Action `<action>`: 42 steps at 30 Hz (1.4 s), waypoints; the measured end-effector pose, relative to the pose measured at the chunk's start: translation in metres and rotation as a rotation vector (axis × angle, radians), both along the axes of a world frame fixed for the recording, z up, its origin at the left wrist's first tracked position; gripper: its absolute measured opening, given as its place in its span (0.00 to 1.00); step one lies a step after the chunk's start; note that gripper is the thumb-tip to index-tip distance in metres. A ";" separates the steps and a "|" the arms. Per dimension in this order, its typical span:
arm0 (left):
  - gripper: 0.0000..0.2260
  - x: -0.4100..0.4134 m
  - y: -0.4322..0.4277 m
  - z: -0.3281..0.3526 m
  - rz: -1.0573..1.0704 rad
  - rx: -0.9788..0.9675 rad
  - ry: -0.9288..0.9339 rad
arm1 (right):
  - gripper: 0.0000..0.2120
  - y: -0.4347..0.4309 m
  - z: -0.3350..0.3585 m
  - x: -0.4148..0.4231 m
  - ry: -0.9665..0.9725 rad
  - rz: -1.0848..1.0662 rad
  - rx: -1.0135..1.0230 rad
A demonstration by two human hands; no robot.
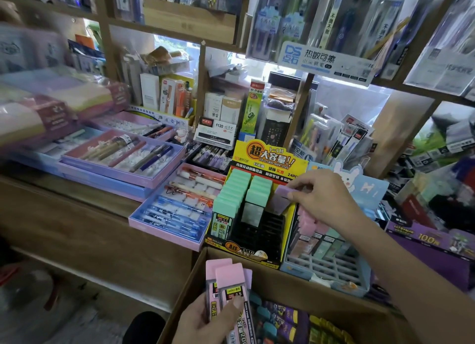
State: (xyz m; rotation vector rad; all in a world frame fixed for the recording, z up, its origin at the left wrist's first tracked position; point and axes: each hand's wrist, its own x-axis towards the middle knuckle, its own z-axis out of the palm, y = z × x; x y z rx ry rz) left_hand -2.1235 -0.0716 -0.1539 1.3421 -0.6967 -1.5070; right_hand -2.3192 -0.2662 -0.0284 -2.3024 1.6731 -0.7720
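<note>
A yellow-and-black display box [288, 230] stands on the shelf with green-capped lead cases [237, 192] filling its left slots. Over its right side my right hand [323, 197] pinches a purple-capped lead case [280, 198], tilted above the empty black slots. Low in the view my left hand [208, 320] grips a small stack of pink lead cases [230, 287], thumb pressed on the front one.
A blue slotted tray [331, 269] with pink and pale cases sits to the right of the display box. Pen gift boxes [169, 210] lie to the left on the wooden counter [77, 215]. A cardboard carton [288, 282] with stock stands below. Shelves of stationery fill the back.
</note>
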 end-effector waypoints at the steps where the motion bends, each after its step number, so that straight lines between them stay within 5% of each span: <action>1: 0.07 0.000 0.000 0.001 0.003 -0.003 0.002 | 0.05 -0.001 0.000 -0.001 0.012 0.010 0.014; 25: 0.09 -0.001 0.003 0.005 0.006 -0.038 -0.023 | 0.10 -0.002 -0.003 0.007 0.347 0.044 -0.117; 29: 0.09 0.000 0.001 0.002 0.016 -0.025 -0.024 | 0.05 0.019 0.000 0.012 0.142 0.057 -0.155; 33: 0.10 -0.002 -0.001 0.000 0.019 0.002 0.001 | 0.07 0.062 -0.009 0.019 -0.191 0.142 0.053; 42: 0.19 -0.006 0.003 -0.003 -0.021 -0.051 0.095 | 0.05 0.110 -0.054 0.018 -0.313 0.202 0.552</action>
